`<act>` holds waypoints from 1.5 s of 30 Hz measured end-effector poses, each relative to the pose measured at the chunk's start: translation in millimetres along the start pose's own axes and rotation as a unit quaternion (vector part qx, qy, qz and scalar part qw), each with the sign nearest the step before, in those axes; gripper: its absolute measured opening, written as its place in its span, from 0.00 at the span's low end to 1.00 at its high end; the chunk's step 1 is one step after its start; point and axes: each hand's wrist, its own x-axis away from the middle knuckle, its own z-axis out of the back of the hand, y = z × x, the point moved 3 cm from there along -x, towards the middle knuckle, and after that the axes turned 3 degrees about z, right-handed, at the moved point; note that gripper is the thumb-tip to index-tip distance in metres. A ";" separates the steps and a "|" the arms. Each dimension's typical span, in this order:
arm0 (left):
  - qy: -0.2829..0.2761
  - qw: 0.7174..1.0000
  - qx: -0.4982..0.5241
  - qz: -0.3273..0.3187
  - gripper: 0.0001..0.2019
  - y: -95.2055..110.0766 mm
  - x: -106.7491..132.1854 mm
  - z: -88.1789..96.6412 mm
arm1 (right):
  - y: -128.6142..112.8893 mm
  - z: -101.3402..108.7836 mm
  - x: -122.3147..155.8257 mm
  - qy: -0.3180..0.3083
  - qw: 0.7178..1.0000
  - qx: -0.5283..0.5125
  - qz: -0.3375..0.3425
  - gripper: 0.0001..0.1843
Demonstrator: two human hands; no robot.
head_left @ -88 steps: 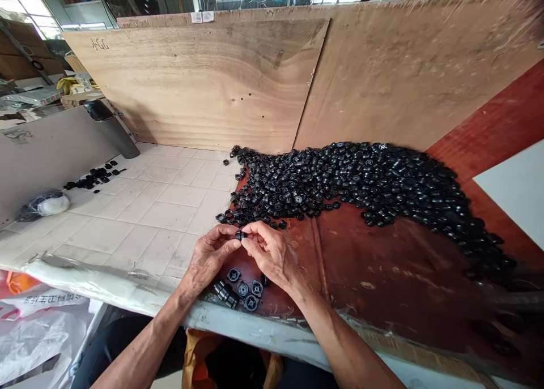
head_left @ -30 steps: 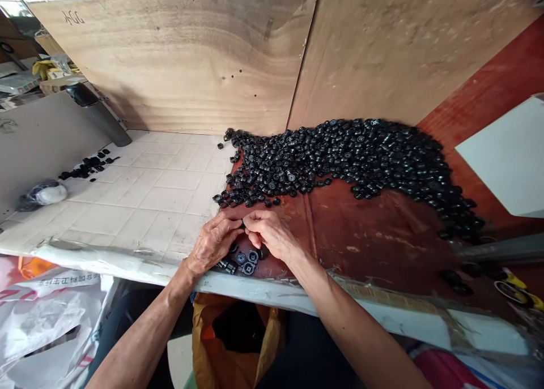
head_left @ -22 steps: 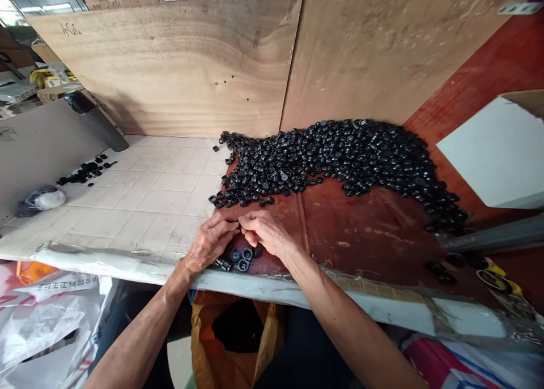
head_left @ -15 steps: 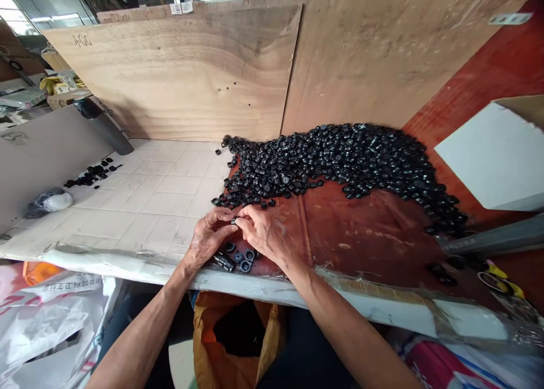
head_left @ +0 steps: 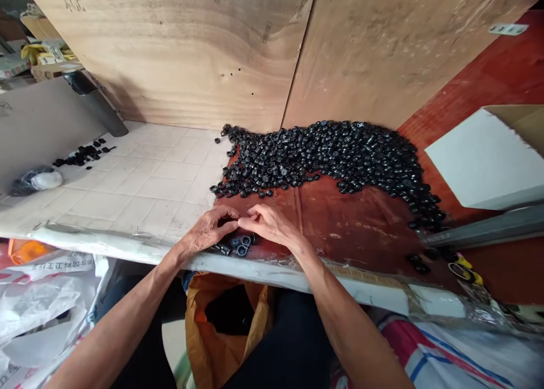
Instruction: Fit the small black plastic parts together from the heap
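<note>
My left hand (head_left: 213, 228) and my right hand (head_left: 271, 226) meet at the fingertips over the front of the worktop. Thumb and fingers of each are pinched together; whatever is between them is hidden or too small to make out. Just below lie several small round black plastic parts (head_left: 241, 246), some with hollow ends facing up, partly covered by the hands. A long heap of similar black parts (head_left: 340, 157) spreads behind the hands and off to the right.
Plywood boards (head_left: 191, 55) wall off the back. A grey cylinder (head_left: 100, 108) leans at left near small black pieces (head_left: 85, 154). On the right are a white box (head_left: 484, 157), a grey bar (head_left: 488, 230) and yellow-handled scissors (head_left: 470, 270). An orange bag (head_left: 198, 326) hangs open below the edge.
The camera view has tipped downward and shifted slightly. A small dark piece seen between my fingertips earlier no longer shows; my hands stay close together, covering more of the loose parts.
</note>
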 end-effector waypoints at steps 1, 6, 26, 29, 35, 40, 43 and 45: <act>-0.006 1.000 -0.015 -0.009 0.09 3.0 3.7 -1.1 | -0.5 0.1 11.8 -0.031 0.998 0.047 0.000 0.22; -0.030 0.995 -0.077 -0.061 0.11 17.6 22.8 -17.9 | -13.2 -13.8 59.3 -0.102 0.984 0.142 0.012 0.37; 0.103 0.985 -0.136 0.029 0.13 16.9 70.2 9.6 | -24.4 -27.4 79.1 -0.040 0.997 0.040 0.059 0.14; 0.219 0.940 -0.261 0.018 0.27 -21.2 25.9 29.7 | 11.6 6.4 42.0 0.085 0.986 0.146 -0.011 0.26; 0.154 0.936 -0.315 -0.019 0.62 -74.9 -58.3 38.0 | 68.0 62.3 -17.2 0.238 0.921 0.283 -0.119 0.52; 0.114 0.940 -0.318 -0.047 0.68 -72.1 -88.4 29.8 | 100.4 67.9 -48.1 0.259 0.924 0.246 -0.135 0.59; 0.098 0.942 -0.312 -0.076 0.66 -69.1 -93.6 26.7 | 108.7 57.4 -56.7 0.261 0.926 0.248 -0.111 0.57; 0.096 0.943 -0.306 -0.083 0.64 -69.4 -93.7 26.7 | 107.2 48.0 -57.5 0.264 0.925 0.260 -0.079 0.54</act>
